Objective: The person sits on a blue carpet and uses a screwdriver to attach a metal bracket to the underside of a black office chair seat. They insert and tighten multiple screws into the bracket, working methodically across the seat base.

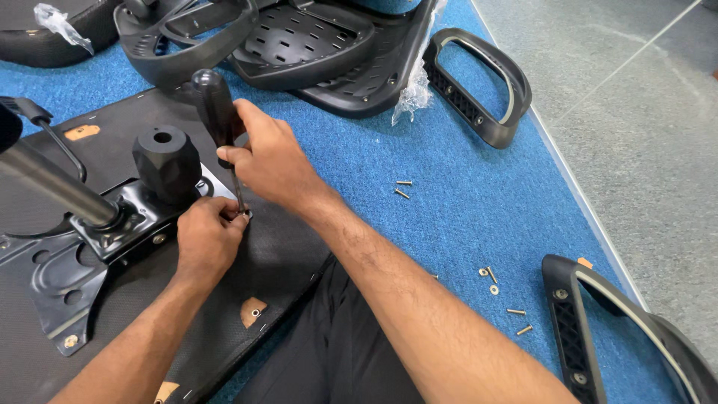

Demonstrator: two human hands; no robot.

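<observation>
Bright, even light; sharp, soft shadows.

My screwdriver (218, 112) stands on the seat underside (284, 254) at the mat's (464, 202) left edge; loose screws (404, 188) lie to its right.

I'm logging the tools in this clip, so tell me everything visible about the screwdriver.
The screwdriver has a thick, glossy black handle with a rounded top and a thin metal shaft. It stands nearly upright, tip down at the metal chair plate. The right hand wraps the lower handle; the left hand pinches at the tip, hiding it.
</observation>
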